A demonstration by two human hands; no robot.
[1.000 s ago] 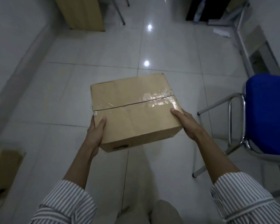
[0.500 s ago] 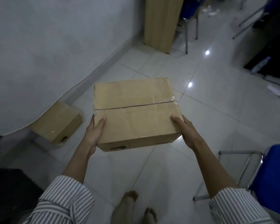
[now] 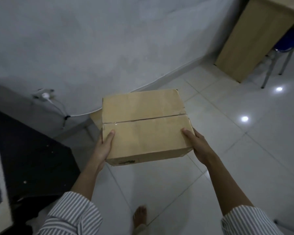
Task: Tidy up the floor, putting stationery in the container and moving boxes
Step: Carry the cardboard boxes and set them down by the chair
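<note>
A taped brown cardboard box [image 3: 143, 122] is held in the air in front of me, above the white tiled floor. My left hand [image 3: 104, 146] grips its near left edge, thumb on top. My right hand [image 3: 196, 143] grips its near right edge, thumb on top as well. Just behind the carried box, a corner of a second cardboard box [image 3: 95, 118] shows on the floor against the grey wall; the rest of it is hidden.
The grey wall [image 3: 92, 48] runs across the back, with a socket and white cable [image 3: 46, 96] low on it. A black piece of furniture [image 3: 32, 155] stands at the left. A wooden desk panel [image 3: 249, 39] and a blue chair [image 3: 285, 43] are at the back right. My bare foot [image 3: 140, 216] is below.
My view has swung to the left, toward the wall. The box on the floor has gone from the left of the carried box to directly behind it. Both hands keep the same grip.
</note>
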